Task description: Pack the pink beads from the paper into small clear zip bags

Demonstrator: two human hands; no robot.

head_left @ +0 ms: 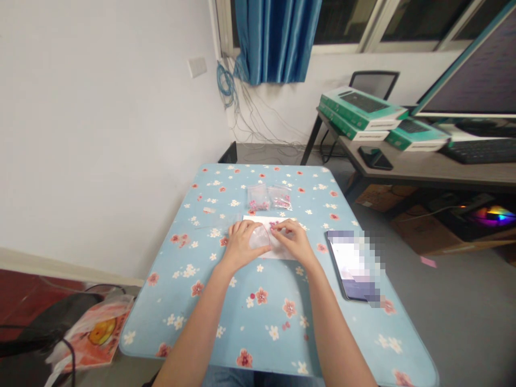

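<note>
A white sheet [284,251] lies mid-table under both hands. My left hand [245,244] is curved round a small clear plastic bag [260,237], its thumb and fingers on the bag's edges. Small pink-purple pieces [274,223] lie on the sheet beside my right hand [291,236]. That hand's thumb and index finger are pinched together near the bag's opening; what they hold is too small to name. Two clear bags with pink-red pieces, a left one [258,199] and a right one [280,199], lie beyond the sheet.
The blue flowered table [226,322] bears a tablet [350,269] at the right. Behind on the right, a desk [423,171] holds green boxes [363,110], a phone [375,158] and a monitor. A plastic bag [94,336] sits low at the left.
</note>
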